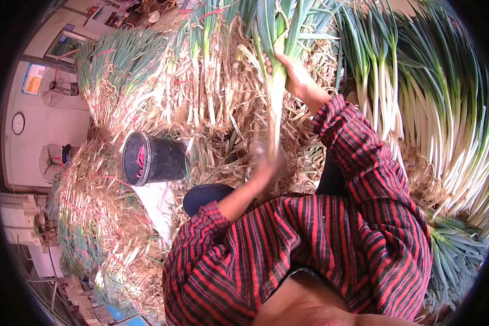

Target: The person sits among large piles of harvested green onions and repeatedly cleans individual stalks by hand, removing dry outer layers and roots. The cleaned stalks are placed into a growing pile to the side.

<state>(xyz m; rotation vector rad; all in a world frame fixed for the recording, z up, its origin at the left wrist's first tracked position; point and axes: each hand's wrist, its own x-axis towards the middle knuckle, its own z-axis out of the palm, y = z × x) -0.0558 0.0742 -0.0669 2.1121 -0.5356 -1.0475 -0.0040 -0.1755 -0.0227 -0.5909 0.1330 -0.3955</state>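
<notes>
My right hand (299, 79) is closed around a large Welsh onion (278, 98) where its white shank turns green. The leaves fan out above that grip, towards the far side, and the shank hangs down towards me. At the lower, root end my left hand (264, 169) is blurred by movement. It is touching or very near the shank, but its fingers cannot be made out. Dry husks and stripped leaves (216, 163) lie beneath and around both hands.
A black plastic bucket (167, 161) with red ties inside lies tilted at left, beside a white sack (155, 208). Unpeeled onions (199, 89) are heaped ahead, more bundles (102, 220) at left. Clean white-shanked onions (436, 122) lean at right. Fans (57, 85) stand by the far-left wall.
</notes>
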